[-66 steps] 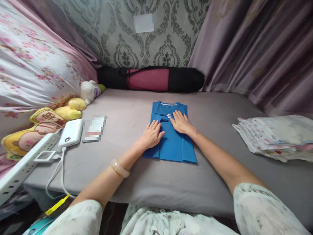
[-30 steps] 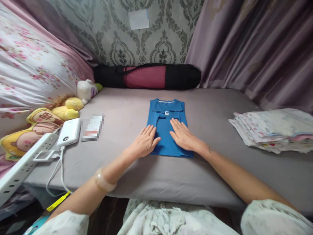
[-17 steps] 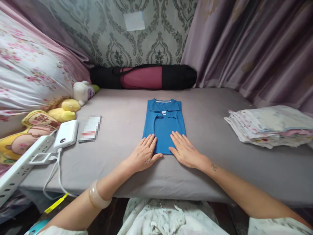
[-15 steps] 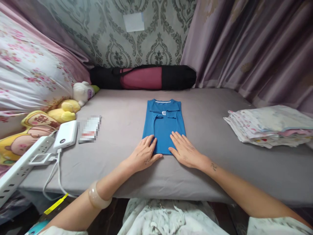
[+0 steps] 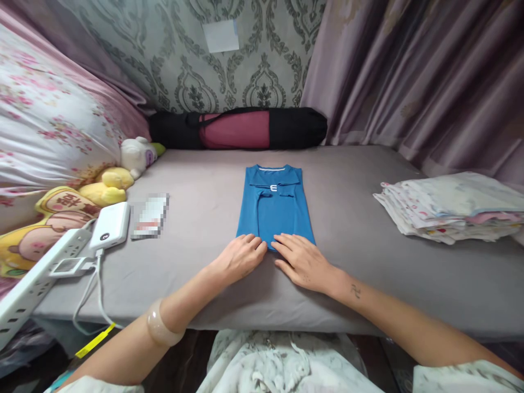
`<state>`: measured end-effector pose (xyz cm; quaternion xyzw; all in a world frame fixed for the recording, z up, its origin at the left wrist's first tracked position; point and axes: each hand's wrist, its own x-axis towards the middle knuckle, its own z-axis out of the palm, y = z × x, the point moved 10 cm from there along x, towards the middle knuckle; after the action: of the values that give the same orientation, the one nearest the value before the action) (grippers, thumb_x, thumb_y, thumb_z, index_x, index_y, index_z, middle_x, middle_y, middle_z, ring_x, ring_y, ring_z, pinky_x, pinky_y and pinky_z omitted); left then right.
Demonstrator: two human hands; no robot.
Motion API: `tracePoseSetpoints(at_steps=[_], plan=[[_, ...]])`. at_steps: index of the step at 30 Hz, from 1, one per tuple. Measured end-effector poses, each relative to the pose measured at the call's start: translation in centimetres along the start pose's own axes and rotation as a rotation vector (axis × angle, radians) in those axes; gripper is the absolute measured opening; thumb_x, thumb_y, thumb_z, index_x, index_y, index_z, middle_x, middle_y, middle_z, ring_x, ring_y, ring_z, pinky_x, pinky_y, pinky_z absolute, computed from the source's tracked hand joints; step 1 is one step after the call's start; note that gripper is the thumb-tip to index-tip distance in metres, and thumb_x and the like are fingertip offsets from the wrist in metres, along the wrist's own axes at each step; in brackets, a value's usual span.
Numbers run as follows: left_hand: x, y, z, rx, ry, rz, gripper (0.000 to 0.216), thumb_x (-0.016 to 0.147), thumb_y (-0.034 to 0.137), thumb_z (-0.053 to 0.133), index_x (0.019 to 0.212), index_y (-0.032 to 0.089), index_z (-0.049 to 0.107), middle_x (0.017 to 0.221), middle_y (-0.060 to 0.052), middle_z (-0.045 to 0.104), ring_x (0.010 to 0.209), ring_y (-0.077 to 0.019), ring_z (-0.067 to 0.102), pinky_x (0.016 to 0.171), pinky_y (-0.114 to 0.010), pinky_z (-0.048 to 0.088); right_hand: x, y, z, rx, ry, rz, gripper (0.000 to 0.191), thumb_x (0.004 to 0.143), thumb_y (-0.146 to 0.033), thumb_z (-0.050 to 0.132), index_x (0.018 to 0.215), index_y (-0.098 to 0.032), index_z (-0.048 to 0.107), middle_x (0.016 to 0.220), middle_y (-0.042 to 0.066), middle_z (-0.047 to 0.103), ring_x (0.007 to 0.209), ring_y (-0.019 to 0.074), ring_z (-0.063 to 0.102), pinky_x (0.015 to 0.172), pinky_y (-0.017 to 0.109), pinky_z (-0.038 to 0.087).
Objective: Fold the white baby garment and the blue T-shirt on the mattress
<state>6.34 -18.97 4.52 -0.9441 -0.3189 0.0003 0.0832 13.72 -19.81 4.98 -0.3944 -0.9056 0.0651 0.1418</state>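
A blue shirt (image 5: pixel 275 204), folded into a narrow strip with its sleeves tucked in, lies flat in the middle of the grey bed sheet (image 5: pixel 213 273). My left hand (image 5: pixel 241 257) rests palm down at the shirt's near left corner, fingers stretched out over the hem. My right hand (image 5: pixel 302 262) lies flat at the near right corner, fingers spread and pointing toward the left hand. Both hands press on the near hem and hold nothing. A pale bangle sits on my left wrist.
A stack of folded printed cloths (image 5: pixel 450 207) lies at the right. A rolled mat in a black bag (image 5: pixel 237 130) runs along the back wall. At the left are plush toys (image 5: pixel 106 183), a white power bank (image 5: pixel 109 225), a power strip (image 5: pixel 36 273) and a floral quilt.
Both hands have slid from the shirt's chest down toward me to its near hem, and their fingertips have drawn closer together. The shirt lies smoother and has stayed in place.
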Motion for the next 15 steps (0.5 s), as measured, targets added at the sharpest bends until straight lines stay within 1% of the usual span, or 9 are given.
tracePoseSetpoints(at_steps=[3,6,8,10,12,15], plan=[[0.7,-0.7,-0.4,-0.02,0.006,-0.062,0.024,0.098,0.021,0.035,0.085,0.017,0.055,0.076,-0.005,0.061,0.072,-0.0181,0.059,0.069,-0.03,0.046,0.3,0.7,-0.4,-0.012,0.029,0.0,0.039,0.095,-0.02,0.041,0.131,-0.015,0.055,0.135,0.013,0.056,0.126,0.0243,0.05,0.106,0.043,0.042],[0.7,-1.3,-0.6,-0.054,0.023,-0.1,0.028,0.099,0.024,0.031,0.087,0.017,0.055,0.075,-0.006,0.062,0.073,-0.0189,0.061,0.069,-0.031,0.048,-0.1,2.0,-1.0,-0.035,0.04,0.036,0.047,0.09,-0.008,0.034,0.134,-0.015,0.052,0.138,0.013,0.053,0.128,0.023,0.048,0.107,0.041,0.042],[0.3,-1.3,-0.7,-0.1,0.049,-0.083,0.026,0.099,0.028,0.033,0.095,0.016,0.056,0.086,-0.008,0.065,0.081,-0.0206,0.062,0.072,-0.032,0.05,-0.7,3.0,-1.4,-0.033,0.046,0.068,0.053,0.087,-0.004,0.034,0.137,-0.016,0.05,0.14,0.013,0.051,0.13,0.023,0.046,0.108,0.042,0.042],[-0.6,-1.6,-0.7,-0.155,0.096,-0.072,0.024,0.098,0.028,0.035,0.107,0.017,0.055,0.102,-0.011,0.065,0.092,-0.022,0.062,0.078,-0.034,0.051,-1.5,3.9,-1.8,-0.02,0.053,0.096,0.056,0.086,-0.004,0.035,0.139,-0.018,0.048,0.14,0.012,0.051,0.13,0.0231,0.046,0.109,0.044,0.041],[-1.6,-2.1,-0.7,-0.195,0.131,-0.079,0.026,0.095,0.021,0.038,0.116,0.018,0.052,0.115,-0.012,0.063,0.102,-0.0228,0.061,0.086,-0.036,0.051,-2.2,4.5,-2.0,-0.009,0.053,0.117,0.057,0.085,-0.005,0.036,0.139,-0.019,0.048,0.138,0.011,0.053,0.129,0.0231,0.048,0.109,0.045,0.041],[-2.8,-3.3,-0.4,-0.231,0.136,-0.119,0.035,0.088,0.012,0.04,0.121,0.018,0.052,0.119,-0.012,0.062,0.108,-0.0235,0.06,0.094,-0.039,0.049,-2.9,5.3,-2.1,0.006,0.047,0.135,0.055,0.085,-0.006,0.037,0.136,-0.016,0.051,0.135,0.011,0.057,0.125,0.0235,0.052,0.108,0.044,0.042]])
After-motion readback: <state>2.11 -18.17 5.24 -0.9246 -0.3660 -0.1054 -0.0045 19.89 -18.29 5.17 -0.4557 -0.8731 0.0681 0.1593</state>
